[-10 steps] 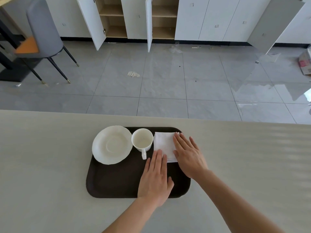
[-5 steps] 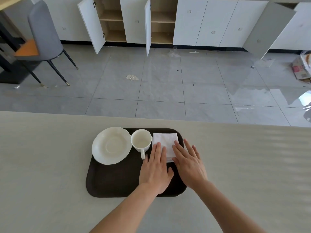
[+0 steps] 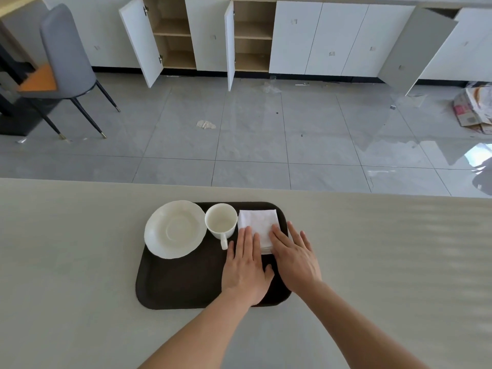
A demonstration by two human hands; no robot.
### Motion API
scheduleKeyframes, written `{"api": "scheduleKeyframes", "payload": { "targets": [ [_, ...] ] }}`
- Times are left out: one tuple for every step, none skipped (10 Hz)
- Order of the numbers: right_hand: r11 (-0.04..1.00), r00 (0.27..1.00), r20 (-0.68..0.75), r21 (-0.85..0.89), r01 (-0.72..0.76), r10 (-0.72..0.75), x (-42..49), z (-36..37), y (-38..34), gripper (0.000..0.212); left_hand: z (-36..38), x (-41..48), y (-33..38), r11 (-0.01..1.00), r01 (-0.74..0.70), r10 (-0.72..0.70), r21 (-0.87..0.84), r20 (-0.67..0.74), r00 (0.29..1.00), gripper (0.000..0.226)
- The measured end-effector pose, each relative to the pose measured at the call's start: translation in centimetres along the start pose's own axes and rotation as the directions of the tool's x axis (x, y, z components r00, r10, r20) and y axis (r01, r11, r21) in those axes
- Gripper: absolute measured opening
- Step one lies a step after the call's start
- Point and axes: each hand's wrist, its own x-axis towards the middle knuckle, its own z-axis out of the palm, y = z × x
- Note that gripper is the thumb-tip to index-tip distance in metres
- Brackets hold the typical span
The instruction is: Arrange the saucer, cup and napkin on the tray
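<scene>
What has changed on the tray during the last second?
The right hand slid back toward the person along the napkin, uncovering more of it; the left hand stayed flat at its near edge. Saucer, cup and tray did not move.

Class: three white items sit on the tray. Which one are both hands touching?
The napkin, flat in the tray's far right corner; left hand and right hand rest on its near edge. Saucer and cup stand untouched.
</scene>
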Motion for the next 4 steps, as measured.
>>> {"api": "scheduleKeyframes", "payload": {
  "targets": [
    [1.0,0.999,0.047,0.006,-0.003,0.002,0.1,-0.4,0.0,0.053,-1.0,0.1,0.1,1.0,-0.003,0.003,-0.027,-0.007,1.0,0.076],
    [0.999,0.999,0.039,0.035,-0.015,0.013,0.3,-1.2,-0.1,0.049,-2.0,-0.2,0.0,0.998,-0.018,0.017,-0.055,-0.02,1.0,0.073],
    [0.997,1.0,-0.012,0.071,-0.025,0.026,0.2,-1.9,-0.3,0.046,-2.7,-0.6,-0.1,0.997,-0.036,0.032,-0.074,-0.045,0.998,0.071],
    [0.994,0.998,-0.049,0.104,-0.026,0.032,-0.1,-2.6,-0.6,0.041,-3.3,-1.2,0.1,0.994,-0.077,0.071,-0.075,-0.072,0.995,0.07]
  ]
}}
